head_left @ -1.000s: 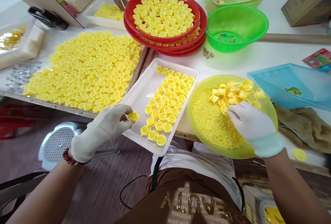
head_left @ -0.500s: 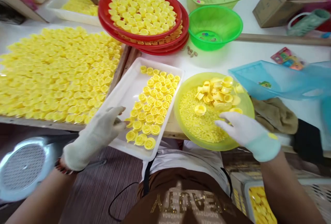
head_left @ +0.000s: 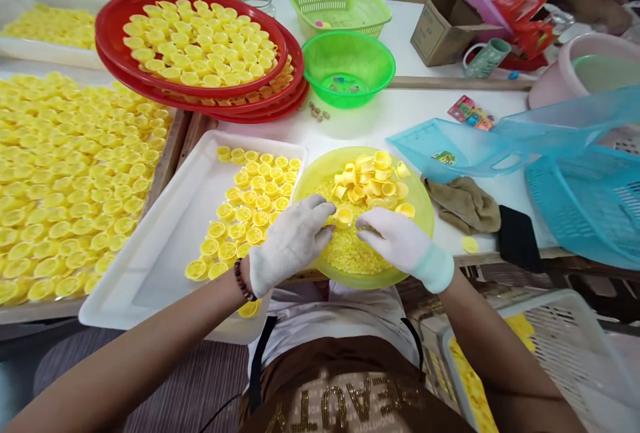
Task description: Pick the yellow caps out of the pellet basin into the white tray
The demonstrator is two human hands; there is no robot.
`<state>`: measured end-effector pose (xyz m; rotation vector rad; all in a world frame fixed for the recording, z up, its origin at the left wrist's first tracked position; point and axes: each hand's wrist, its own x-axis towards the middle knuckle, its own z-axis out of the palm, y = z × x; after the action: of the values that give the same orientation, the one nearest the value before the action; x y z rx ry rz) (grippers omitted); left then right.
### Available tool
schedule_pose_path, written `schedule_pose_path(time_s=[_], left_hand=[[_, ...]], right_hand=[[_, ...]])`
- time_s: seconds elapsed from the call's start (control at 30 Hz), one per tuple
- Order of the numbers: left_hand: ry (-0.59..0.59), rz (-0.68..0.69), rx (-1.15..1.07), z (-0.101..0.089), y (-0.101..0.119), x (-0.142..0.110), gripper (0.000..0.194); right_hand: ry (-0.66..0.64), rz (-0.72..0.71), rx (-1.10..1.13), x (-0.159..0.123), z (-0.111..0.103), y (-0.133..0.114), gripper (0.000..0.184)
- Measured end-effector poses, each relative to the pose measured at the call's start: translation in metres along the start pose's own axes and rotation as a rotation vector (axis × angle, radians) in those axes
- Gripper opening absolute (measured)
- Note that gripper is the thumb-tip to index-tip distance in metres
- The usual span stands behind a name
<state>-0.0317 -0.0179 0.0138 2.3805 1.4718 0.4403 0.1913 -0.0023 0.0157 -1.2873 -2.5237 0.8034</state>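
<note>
A small yellow plastic cup (head_left: pixel 343 217) lies on the yellow granules (head_left: pixel 350 252) in a yellow basin (head_left: pixel 419 256). My left hand (head_left: pixel 295 233), in a white glove, reaches over the basin from the left. Its forefinger is at the cup's left side, the thumb held apart below. From the right, my gloved right hand (head_left: pixel 395 240) comes close to the cup, thumb and forefinger apart. A heap of similar cups (head_left: pixel 370 176) sits behind them in the basin. Left of the basin, a white tray (head_left: pixel 145 286) carries rows of yellow cups (head_left: pixel 240 213).
Stacked red trays (head_left: pixel 113 40) of cups stand behind the white tray. Many more cups (head_left: pixel 75 186) cover the left table. A green bowl (head_left: pixel 350 63), blue scoop (head_left: pixel 450 143), brown cloth (head_left: pixel 465 203) and blue basket (head_left: pixel 585 200) lie around. A crate (head_left: pixel 565 326) stands low at right.
My left hand has moved right, from the white tray to the cup in the basin. My right hand has come nearer to that cup. The view has turned right.
</note>
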Motion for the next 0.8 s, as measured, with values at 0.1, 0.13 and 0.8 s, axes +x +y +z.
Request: schedule_pose_path(time_s=[0.1, 0.13, 0.8], left_hand=[[0.03, -0.016, -0.065, 0.004, -0.003, 0.006, 0.027], [0.034, -0.018, -0.096, 0.006, -0.005, 0.007, 0.03], [0.068, 0.066, -0.117, 0.025, 0.003, 0.018, 0.022]], right_hand=[[0.085, -0.063, -0.032, 0.016, 0.002, -0.005, 0.015], [0.104, -0.074, -0.037, 0.02, 0.004, -0.006, 0.016], [0.402, -0.154, 0.108, 0.015, -0.005, -0.014, 0.02]])
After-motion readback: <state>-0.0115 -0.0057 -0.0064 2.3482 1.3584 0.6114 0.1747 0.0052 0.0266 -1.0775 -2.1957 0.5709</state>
